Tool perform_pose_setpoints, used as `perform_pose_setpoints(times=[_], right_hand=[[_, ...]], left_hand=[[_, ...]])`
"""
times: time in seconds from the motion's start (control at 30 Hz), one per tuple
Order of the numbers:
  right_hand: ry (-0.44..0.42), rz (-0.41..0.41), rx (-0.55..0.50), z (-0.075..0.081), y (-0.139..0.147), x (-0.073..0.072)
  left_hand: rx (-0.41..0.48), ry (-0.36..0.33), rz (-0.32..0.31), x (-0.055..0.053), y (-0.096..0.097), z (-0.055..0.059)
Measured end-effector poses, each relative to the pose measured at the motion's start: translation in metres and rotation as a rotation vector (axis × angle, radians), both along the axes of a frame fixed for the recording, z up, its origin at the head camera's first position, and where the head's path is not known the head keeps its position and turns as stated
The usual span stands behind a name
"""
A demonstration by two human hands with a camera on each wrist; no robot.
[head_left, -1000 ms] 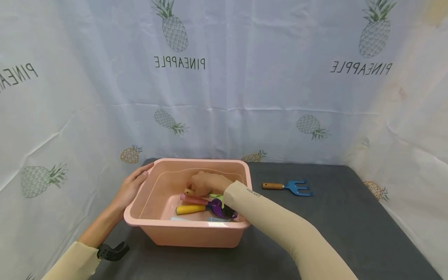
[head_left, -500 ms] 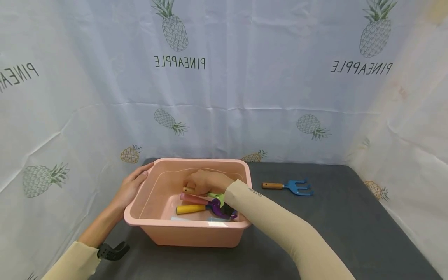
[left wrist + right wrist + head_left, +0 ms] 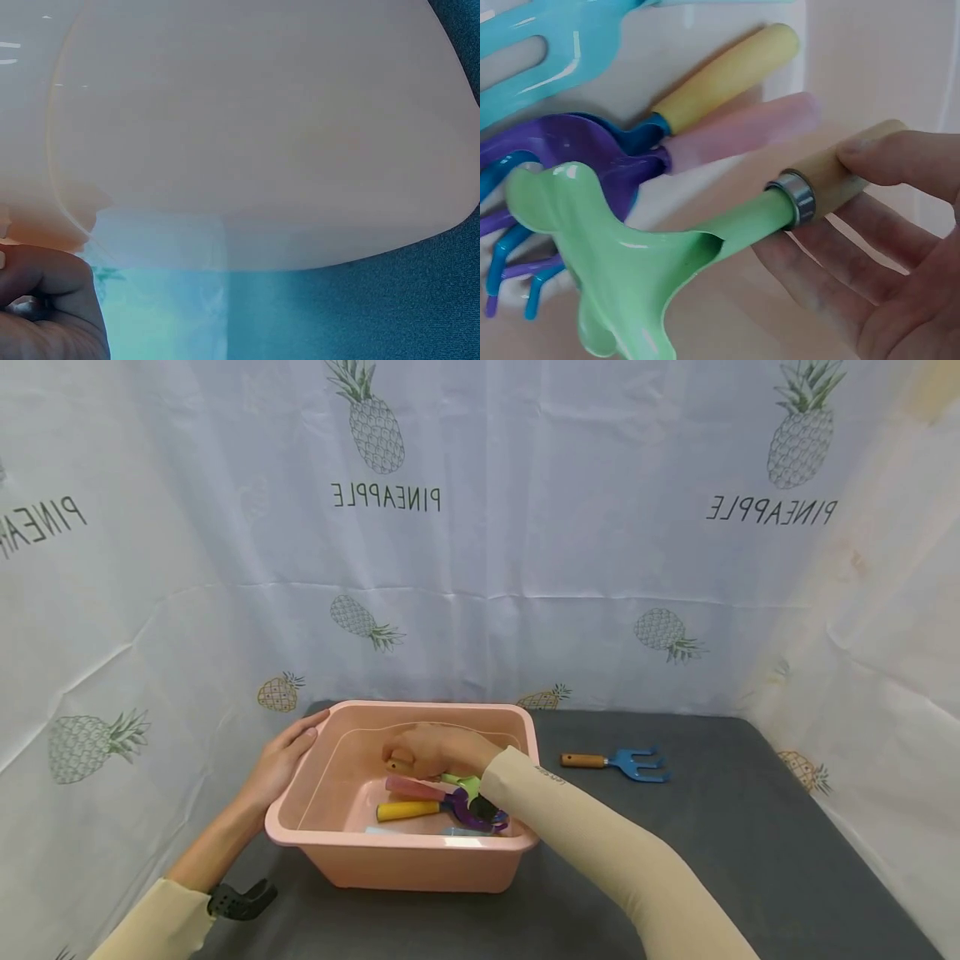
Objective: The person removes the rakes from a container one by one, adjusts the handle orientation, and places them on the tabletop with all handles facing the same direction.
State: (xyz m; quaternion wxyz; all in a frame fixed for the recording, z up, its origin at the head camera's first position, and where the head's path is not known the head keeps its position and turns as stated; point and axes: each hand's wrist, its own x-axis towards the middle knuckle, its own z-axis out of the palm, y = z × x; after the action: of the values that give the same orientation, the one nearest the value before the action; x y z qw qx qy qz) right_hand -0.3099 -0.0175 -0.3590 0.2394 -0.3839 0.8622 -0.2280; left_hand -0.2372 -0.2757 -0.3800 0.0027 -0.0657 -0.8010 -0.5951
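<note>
In the head view my right hand (image 3: 435, 750) is down inside a pink plastic tub (image 3: 420, 887). It grips the wooden handle of a green garden hand rake (image 3: 622, 255), thumb on top and fingers underneath. The green head spreads into blunt lobes, over the tools below in the right wrist view. Under it lie a purple hand rake (image 3: 570, 146) with a pink handle and a blue one with a yellow handle (image 3: 727, 79), their tines overlapping. A light blue tool (image 3: 562, 52) lies beside them. My left hand (image 3: 279, 767) holds the tub's left rim.
A blue hand fork (image 3: 637, 764) with a wooden handle lies on the dark table (image 3: 697, 827), right of the tub. A white pineapple-print curtain (image 3: 480, 543) stands behind and along both sides. A black strap (image 3: 243, 900) sits by the left sleeve.
My right hand has shifted slightly left inside the tub, and the green hand rake has moved with it. The purple and blue tools show more. My left hand stays on the rim.
</note>
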Motion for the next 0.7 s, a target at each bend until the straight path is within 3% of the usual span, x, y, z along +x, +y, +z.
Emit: perform_pose_setpoints(times=[0.27,0.7], right_hand=[[0.248,0.093,0.100,0.018,0.002,0.002],[0.265,0.066,0.124,0.046,0.008,0.010]], left_hand=[[-0.004,-0.012,0.003,0.000,0.000,-0.001],[-0.030,-0.004,0.018,-0.002,0.000,0.000]])
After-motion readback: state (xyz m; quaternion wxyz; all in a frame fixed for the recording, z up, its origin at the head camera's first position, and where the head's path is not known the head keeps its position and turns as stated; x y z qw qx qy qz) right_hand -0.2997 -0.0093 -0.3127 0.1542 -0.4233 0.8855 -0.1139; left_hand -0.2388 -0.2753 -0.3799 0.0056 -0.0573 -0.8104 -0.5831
